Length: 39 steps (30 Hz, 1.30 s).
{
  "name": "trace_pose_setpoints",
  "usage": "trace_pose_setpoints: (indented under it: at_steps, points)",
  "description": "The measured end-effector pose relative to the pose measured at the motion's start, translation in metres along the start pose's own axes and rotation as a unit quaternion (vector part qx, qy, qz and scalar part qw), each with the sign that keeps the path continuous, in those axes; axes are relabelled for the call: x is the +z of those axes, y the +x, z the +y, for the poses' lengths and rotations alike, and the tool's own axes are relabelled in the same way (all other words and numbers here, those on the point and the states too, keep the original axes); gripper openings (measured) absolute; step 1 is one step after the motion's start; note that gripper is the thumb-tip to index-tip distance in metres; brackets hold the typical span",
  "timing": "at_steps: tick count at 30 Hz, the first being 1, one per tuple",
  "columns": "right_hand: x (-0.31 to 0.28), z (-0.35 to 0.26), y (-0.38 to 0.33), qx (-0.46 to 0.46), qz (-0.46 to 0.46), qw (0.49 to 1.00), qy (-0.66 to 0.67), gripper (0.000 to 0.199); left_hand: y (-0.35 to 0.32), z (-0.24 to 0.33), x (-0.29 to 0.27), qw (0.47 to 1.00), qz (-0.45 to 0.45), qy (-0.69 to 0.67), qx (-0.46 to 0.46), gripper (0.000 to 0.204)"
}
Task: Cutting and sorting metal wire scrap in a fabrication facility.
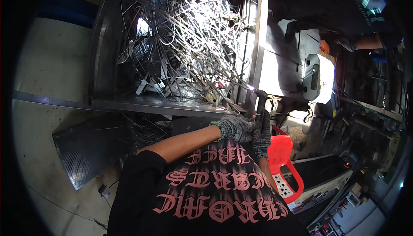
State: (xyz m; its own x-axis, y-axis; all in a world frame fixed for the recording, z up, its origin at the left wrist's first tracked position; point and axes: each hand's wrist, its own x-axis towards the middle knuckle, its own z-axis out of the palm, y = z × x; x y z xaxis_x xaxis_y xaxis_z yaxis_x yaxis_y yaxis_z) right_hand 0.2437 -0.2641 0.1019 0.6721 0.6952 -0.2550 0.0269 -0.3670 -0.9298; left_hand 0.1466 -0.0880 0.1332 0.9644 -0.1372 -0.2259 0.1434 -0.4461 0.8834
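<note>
A dark welding torch [261,100] points up at the corner post [257,42] of a large steel bin, with a bright white glow [251,88] at its tip. My right hand [261,139], in a grey knit glove, grips the torch handle from below. In a matching glove, my left hand [234,127] is closed against the torch handle right beside it, the bare forearm reaching in from the left. The steel bin [129,102] is heaped with tangled shiny metal strips and wire [189,34]. My black shirt with pink lettering fills the lower middle.
A red plastic stool [282,163] stands just right of my hands. A perforated metal sheet [90,150] lies on the concrete floor at the left. A boxy machine [327,180] sits lower right, a white device [318,77] behind. Another person [365,16] works at the upper right.
</note>
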Motion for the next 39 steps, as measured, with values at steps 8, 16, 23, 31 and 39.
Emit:
trace_pose_setpoints:
  at_steps: [8,16,23,31,39]
  points:
    - [0.003,-0.015,-0.001,0.067,0.0,0.998,-0.01,0.058,0.005,-0.013,0.014,1.0,0.001,0.006,0.001,0.059]
    - [0.007,-0.02,-0.002,0.045,0.009,0.999,0.004,0.057,0.004,-0.009,0.008,1.0,-0.014,-0.01,-0.009,0.058]
    - [-0.003,-0.001,0.0,0.057,-0.017,0.997,-0.045,0.064,0.008,-0.021,0.023,1.0,0.007,-0.001,0.014,0.059]
    - [-0.007,0.049,-0.006,0.043,-0.018,0.998,-0.035,0.063,0.008,-0.007,0.008,0.998,-0.047,0.013,-0.029,0.054]
    - [-0.007,0.057,-0.014,0.034,0.002,0.998,-0.045,0.064,0.004,0.002,-0.001,0.997,-0.069,-0.015,-0.033,0.057]
